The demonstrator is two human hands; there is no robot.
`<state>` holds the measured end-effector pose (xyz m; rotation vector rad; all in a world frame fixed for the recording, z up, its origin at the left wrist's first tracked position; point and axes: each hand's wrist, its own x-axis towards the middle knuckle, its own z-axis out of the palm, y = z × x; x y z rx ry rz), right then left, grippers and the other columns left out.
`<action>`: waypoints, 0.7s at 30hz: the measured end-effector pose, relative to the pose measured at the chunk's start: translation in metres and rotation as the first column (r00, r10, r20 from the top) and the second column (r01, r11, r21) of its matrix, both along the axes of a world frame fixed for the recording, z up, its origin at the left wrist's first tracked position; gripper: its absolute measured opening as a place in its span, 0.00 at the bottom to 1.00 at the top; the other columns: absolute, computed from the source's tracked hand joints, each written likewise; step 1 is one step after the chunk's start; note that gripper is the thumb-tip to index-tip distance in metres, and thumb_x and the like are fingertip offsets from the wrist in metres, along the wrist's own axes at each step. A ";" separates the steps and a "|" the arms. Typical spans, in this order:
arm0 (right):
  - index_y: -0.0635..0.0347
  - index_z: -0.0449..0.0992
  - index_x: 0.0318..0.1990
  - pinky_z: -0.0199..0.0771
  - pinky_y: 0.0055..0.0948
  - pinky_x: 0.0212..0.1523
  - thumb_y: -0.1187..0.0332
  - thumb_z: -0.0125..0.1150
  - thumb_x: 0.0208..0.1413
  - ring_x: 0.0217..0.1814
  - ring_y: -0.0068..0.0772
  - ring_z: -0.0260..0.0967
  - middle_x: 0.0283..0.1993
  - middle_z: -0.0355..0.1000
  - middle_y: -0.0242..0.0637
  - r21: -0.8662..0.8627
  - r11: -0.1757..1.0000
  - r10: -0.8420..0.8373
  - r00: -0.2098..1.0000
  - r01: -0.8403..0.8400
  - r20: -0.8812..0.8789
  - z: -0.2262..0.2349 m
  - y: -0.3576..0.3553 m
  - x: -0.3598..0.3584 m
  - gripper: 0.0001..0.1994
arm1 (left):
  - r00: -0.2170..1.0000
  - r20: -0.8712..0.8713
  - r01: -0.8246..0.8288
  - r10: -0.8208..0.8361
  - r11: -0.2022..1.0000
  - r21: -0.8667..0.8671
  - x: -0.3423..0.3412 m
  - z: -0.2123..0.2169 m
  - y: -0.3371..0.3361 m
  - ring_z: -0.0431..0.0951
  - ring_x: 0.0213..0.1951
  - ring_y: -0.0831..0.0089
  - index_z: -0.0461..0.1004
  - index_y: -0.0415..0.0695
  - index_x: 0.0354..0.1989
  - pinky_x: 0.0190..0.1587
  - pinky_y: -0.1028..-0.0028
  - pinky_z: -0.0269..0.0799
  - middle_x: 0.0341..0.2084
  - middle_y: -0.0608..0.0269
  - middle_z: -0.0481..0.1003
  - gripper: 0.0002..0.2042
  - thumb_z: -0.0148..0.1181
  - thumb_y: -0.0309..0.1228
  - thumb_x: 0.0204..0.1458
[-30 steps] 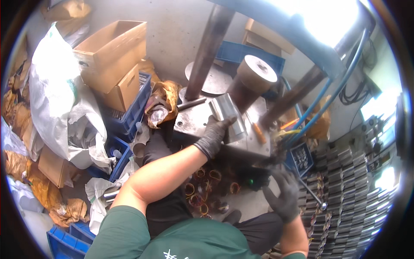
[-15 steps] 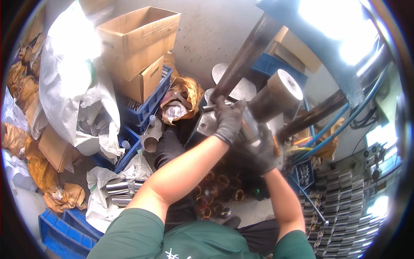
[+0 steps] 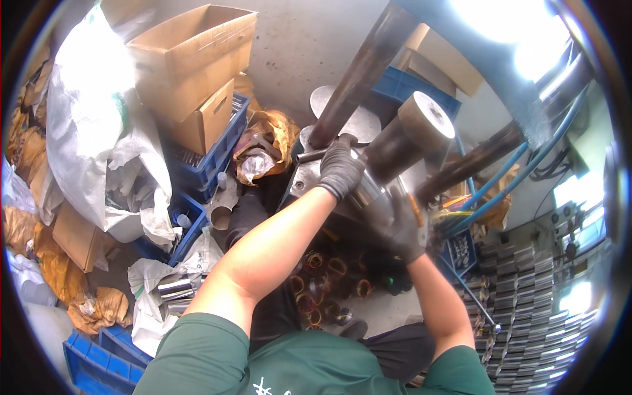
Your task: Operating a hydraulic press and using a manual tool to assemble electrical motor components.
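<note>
My left hand [image 3: 342, 168], in a dark grey knitted glove, is curled closed beside a shiny metal cylinder [image 3: 372, 196]. A short dark metal rod [image 3: 311, 157] sticks out on its left side; its fingertips are hidden, so what they grip is unclear. My right hand [image 3: 405, 230], also gloved, is at the cylinder's lower right, its fingers smeared by motion. Just above the cylinder stands a thick dark round ram [image 3: 401, 148] with a pale end face. A metal block [image 3: 303, 181] lies beneath the rod.
Two dark steel columns [image 3: 362, 72] [image 3: 471, 164] flank the ram. Blue hoses [image 3: 500, 194] run at the right, above stacked metal pieces [image 3: 526, 309]. Wire-wound rings [image 3: 322, 283] lie below my arms. Cardboard boxes [image 3: 191, 59], a blue crate [image 3: 210, 164] and a white sack [image 3: 85, 125] fill the left.
The view has shifted slightly. My left hand's fingers have moved and look more curled. My right hand has moved a little lower beside the cylinder and remains blurred.
</note>
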<state>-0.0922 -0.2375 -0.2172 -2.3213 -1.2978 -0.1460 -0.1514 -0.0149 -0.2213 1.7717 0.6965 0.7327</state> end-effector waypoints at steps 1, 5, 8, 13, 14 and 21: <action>0.68 0.63 0.69 0.74 0.43 0.59 0.56 0.81 0.38 0.56 0.52 0.73 0.52 0.68 0.55 0.000 1.000 -0.003 1.000 0.003 0.006 0.001 -0.011 -0.001 0.50 | 1.000 0.010 0.006 -0.006 1.000 -0.007 0.001 -0.003 0.001 0.78 0.57 0.51 0.72 0.40 0.60 0.63 0.61 0.72 0.53 0.43 0.77 0.27 0.72 0.33 0.51; 0.70 0.64 0.68 0.78 0.43 0.56 0.58 0.80 0.39 0.60 0.50 0.73 0.60 0.70 0.56 0.099 0.994 0.034 0.998 -0.038 0.043 0.014 -0.045 -0.022 0.47 | 1.000 -0.004 0.023 -0.023 0.999 -0.025 -0.006 -0.004 0.007 0.78 0.57 0.51 0.73 0.40 0.59 0.63 0.61 0.71 0.53 0.43 0.78 0.26 0.72 0.34 0.51; 0.68 0.65 0.67 0.76 0.41 0.60 0.62 0.78 0.45 0.63 0.45 0.72 0.61 0.71 0.47 0.416 0.883 0.168 0.682 0.217 -0.712 0.023 -0.078 -0.013 0.42 | 0.999 -0.030 0.030 -0.030 0.999 -0.025 -0.007 0.002 0.002 0.78 0.57 0.51 0.73 0.40 0.58 0.63 0.60 0.71 0.53 0.42 0.77 0.27 0.72 0.35 0.51; 0.65 0.64 0.66 0.71 0.31 0.61 0.71 0.62 0.61 0.58 0.31 0.69 0.59 0.68 0.39 0.836 0.467 0.313 0.830 0.288 -0.461 0.065 -0.056 0.025 0.27 | 0.999 -0.049 0.019 -0.018 1.000 0.012 -0.009 0.005 0.001 0.77 0.57 0.50 0.74 0.41 0.57 0.64 0.59 0.70 0.54 0.42 0.76 0.27 0.72 0.38 0.50; 0.65 0.64 0.66 0.72 0.31 0.60 0.71 0.62 0.61 0.56 0.31 0.69 0.57 0.68 0.38 0.826 0.523 0.221 0.903 0.210 -0.369 0.084 -0.040 0.033 0.27 | 0.999 -0.047 -0.006 0.007 1.000 0.014 -0.009 0.006 0.000 0.77 0.58 0.50 0.75 0.41 0.57 0.63 0.59 0.71 0.55 0.42 0.76 0.26 0.72 0.38 0.50; 0.59 0.66 0.66 0.71 0.37 0.62 0.60 0.76 0.53 0.61 0.36 0.71 0.61 0.72 0.39 0.853 0.520 0.253 0.963 -0.052 -0.095 0.117 0.054 0.125 0.35 | 0.995 -0.014 -0.094 0.094 0.996 -0.009 0.001 -0.001 0.003 0.80 0.52 0.48 0.77 0.41 0.51 0.58 0.56 0.72 0.48 0.42 0.79 0.19 0.65 0.40 0.56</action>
